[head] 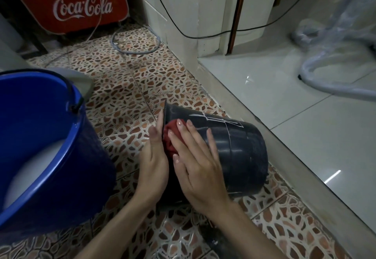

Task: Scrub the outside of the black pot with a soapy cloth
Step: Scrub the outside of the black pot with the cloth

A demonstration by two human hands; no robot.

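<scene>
The black pot [240, 153] lies on its side on the pebble-patterned floor [130, 88], its wide end toward the right, just beside the raised grey step [264, 128] that leads to the pale glossy tiles [305, 116]. Thin white scratch lines cross its upper wall.

The right hand [195, 161] presses a red cloth [173, 138] flat against the pot's outer wall near the narrow end — fingers spread and extended over the cloth rather than curled, so its grip is open, palm down. The left hand [152, 157] steadies the pot at that same end, fingers straight along the edge and the thumb side toward the cloth; whether it actually clasps the edge I cannot tell.

A blue bucket [50, 147] with a dark handle stands just to the left, holding whitish liquid. Farther back sits a red Coca-Cola cooler [77, 4], with a grey hose [136, 49] coiled on the floor before it.
</scene>
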